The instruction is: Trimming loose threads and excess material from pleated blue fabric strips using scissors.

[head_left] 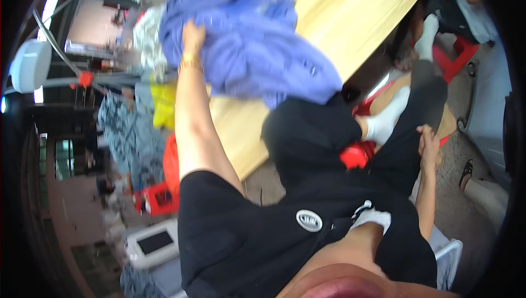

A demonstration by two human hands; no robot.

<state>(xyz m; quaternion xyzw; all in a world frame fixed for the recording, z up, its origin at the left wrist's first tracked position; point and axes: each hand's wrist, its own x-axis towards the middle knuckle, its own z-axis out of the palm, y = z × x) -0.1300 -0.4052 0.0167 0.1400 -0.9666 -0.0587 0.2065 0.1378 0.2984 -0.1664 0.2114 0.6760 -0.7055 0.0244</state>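
Head view: the purple cloth (249, 43) lay heaped at twelve o'clock on the counter (356, 13) — the left hand (193, 36) had its grip closed on a fold. The right hand's (430, 147) grip, at three o'clock, I couldn't tell. Loose folds probably wanted a gentle, even pull.

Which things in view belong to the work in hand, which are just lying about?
In use, by the look of it:
purple cloth, left hand on it
wooden table under it

Apparently just about:
grey-blue fabric pile
yellow cloth
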